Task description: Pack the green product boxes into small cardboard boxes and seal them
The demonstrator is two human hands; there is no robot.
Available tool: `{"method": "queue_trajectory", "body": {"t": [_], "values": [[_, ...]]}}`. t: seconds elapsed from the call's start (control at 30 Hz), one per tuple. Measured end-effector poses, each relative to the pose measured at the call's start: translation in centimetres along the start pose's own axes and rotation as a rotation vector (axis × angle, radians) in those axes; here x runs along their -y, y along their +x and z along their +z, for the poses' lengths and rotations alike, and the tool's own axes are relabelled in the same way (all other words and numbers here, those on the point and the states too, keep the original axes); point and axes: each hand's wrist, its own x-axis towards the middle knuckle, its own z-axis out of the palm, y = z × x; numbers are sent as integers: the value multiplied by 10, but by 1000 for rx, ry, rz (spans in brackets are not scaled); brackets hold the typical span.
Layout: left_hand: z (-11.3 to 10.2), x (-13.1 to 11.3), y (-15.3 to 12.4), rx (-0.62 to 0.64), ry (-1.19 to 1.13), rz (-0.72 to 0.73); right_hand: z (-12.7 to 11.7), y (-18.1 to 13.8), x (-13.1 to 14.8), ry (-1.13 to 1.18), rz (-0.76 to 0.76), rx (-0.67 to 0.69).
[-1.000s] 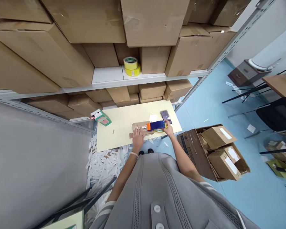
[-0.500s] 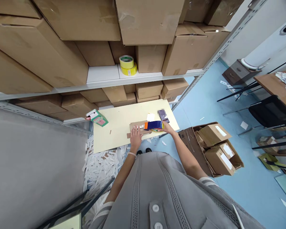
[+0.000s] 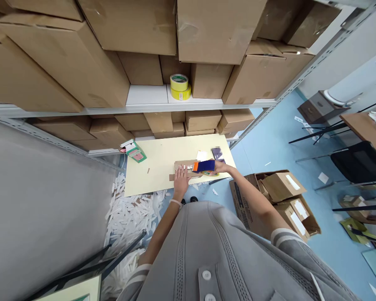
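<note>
My right hand (image 3: 219, 167) is wrapped round a blue and orange tape dispenser (image 3: 204, 166) with a yellow roll partly showing beneath it. The dispenser's orange end rests at a small flat cardboard box (image 3: 184, 164) with shiny tape along it. My left hand (image 3: 181, 179) lies flat on the box's near side, fingers stretched out. Part of the box is hidden under the left hand and the dispenser. Both hands work over a pale yellow table (image 3: 156, 152). Beyond them lie a white paper (image 3: 202, 155) and a dark item, probably a phone (image 3: 217, 154), partly blurred.
A green carton (image 3: 136, 152) stands at the table's left. Two yellow tape rolls (image 3: 180, 88) are stacked on the shelf (image 3: 147, 95) among brown boxes. A large open carton (image 3: 247, 205) of boxes sits on the floor at right; white paper scraps (image 3: 128, 217) cover the floor at left.
The view has shifted, so shelf and table appear slightly further right. My right hand and the dispenser stay at the box, and my left hand remains flat on it.
</note>
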Motion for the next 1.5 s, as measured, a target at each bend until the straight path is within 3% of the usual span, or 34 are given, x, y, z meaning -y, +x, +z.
{"method": "queue_trajectory", "body": {"t": [0.27, 0.63, 0.8, 0.9, 1.07, 1.2, 1.5], "values": [[1, 1, 1, 0, -10, -11, -21, -5, 8, 278, 118, 183], [0, 0, 1, 1, -21, -20, -24, 21, 15, 158, 307, 92], [-1, 0, 1, 3, -7, -19, -21, 31, 15, -21, 271, 159], [0, 0, 0, -4, -11, -18, -9, 34, 16, -258, 219, 127], [0, 0, 0, -12, 0, -14, 15, 36, 18, -615, 275, 62], [-1, 0, 0, -1, -15, -19, 19, 35, 19, -668, 266, 52], [-5, -1, 0, 8, -24, -25, -7, 17, 17, -702, 130, -23]]}}
